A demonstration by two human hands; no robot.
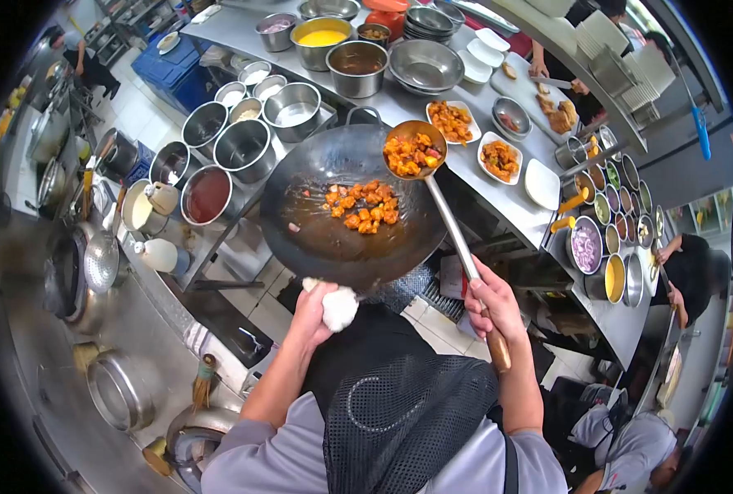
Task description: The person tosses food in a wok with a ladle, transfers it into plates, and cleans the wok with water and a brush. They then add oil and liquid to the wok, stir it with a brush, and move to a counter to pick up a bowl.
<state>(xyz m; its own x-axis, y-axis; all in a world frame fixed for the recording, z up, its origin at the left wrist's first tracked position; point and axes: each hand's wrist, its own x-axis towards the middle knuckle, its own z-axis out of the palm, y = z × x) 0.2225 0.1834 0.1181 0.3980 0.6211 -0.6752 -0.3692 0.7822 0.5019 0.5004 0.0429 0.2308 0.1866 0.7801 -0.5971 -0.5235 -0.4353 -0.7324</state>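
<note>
A white cloth [340,309] is bunched in my left hand [317,311], which grips the near rim of a large dark wok [300,239] through it. Orange-red glazed food pieces [368,206] lie in the wok. My right hand [495,300] is wrapped round the wooden-ended handle of a metal ladle [451,222]. The ladle's bowl, full of the same food, is over the wok's right rim. Just right of it, two white dishes hold similar food [450,122] [500,160], and a white plate [542,184] with nothing on it lies beside them.
Metal pots [244,151] with sauces and powders stand left of the wok. Steel bowls [425,64] are at the back of the counter [539,226]. Small ingredient containers [611,239] line the right. Other people work at the top right, right, bottom right [638,445] and far left.
</note>
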